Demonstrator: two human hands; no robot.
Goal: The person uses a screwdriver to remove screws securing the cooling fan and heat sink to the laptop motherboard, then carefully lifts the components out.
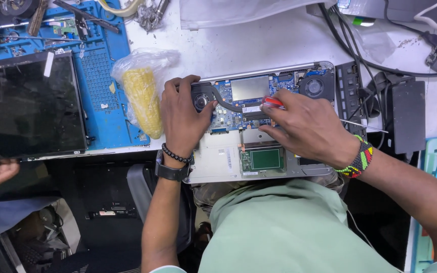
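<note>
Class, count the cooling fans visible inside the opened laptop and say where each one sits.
2. One fan sits at the laptop's far right corner; the other fan is at the far left, beside the left hand. The hands may hide more.

White workbench (pixel 259 45): bears opened laptop chassis (pixel 259 131), blue repair mat (pixel 102 76), bagged yellow corn cob (pixel 142 98), black cables (pixel 360 55), clear plastic sheet (pixel 238 12).

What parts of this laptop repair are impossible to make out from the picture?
Head view only:
- Tip of the red-handled screwdriver: hidden under the right hand.
- Left fan of the opened laptop: partly covered by the left hand.
- Screws on the board: too small.
- Dark screen panel: cut off by the left edge.
</note>
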